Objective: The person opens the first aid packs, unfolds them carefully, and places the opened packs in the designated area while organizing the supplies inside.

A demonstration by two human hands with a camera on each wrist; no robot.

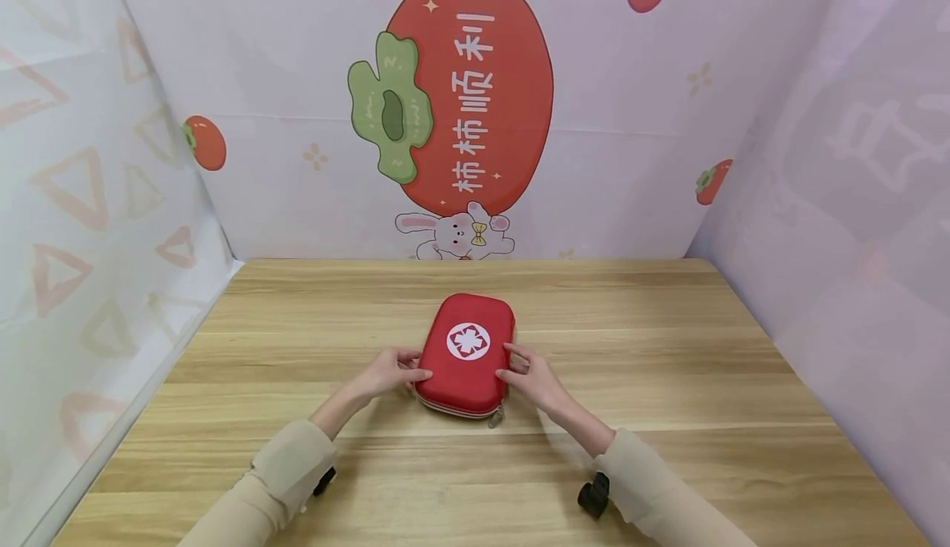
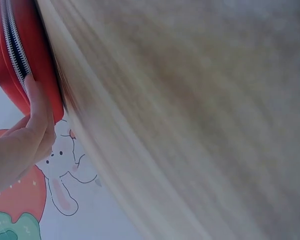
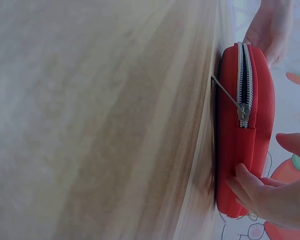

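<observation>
A red zippered first-aid case [image 1: 475,382] with a white cross emblem lies flat on the wooden table, slightly turned. My left hand [image 1: 390,372] holds its left edge, thumb on the top and fingers along the side. At the right edge is my right hand [image 1: 533,377], thumb over the top rim and fingers against the side wall. The right wrist view shows the zipper slider [image 3: 243,113] with its pull hanging toward the table. Dark lining shows between the rows of zipper teeth [image 2: 15,47] in the left wrist view. Whatever is inside the case stays hidden.
The wooden table [image 1: 631,324] reaches back to a white cloth backdrop [image 1: 609,192] printed with persimmons and a rabbit. Patterned cloth walls [image 1: 111,200] stand on both sides. A small black device [image 1: 594,496] sits beneath the right sleeve.
</observation>
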